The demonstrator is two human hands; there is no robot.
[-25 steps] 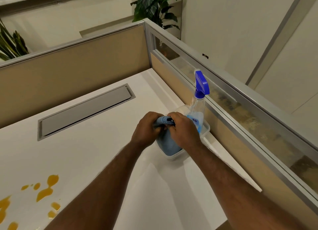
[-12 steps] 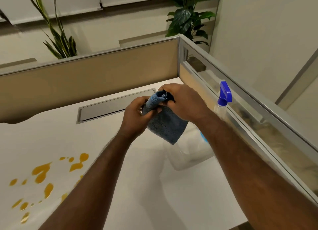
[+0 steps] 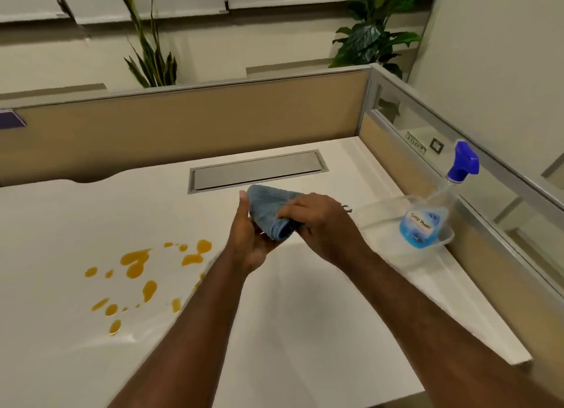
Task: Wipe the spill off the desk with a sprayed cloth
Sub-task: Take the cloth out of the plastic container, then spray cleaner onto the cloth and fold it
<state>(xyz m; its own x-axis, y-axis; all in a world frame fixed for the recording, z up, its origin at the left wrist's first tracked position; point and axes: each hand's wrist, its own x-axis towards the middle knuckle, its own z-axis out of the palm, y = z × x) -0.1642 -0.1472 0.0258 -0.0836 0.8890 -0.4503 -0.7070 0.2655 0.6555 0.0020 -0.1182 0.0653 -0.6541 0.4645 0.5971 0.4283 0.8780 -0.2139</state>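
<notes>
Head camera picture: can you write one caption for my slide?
Both hands, left and right, hold a blue cloth above the desk's orange spill.

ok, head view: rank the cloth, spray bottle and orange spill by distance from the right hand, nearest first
1. Blue cloth: touched by the right hand, held with the left hand.
2. Spray bottle: to its right, standing in the clear tray.
3. Orange spill: far to the left, across the left forearm.

Bare desk (image 3: 305, 331) lies open below and left of both hands toward the spill (image 3: 137, 264); right of the right hand (image 3: 320, 224), tray (image 3: 378, 206), spray bottle (image 3: 427, 221) and partition (image 3: 488, 255) block passage
</notes>
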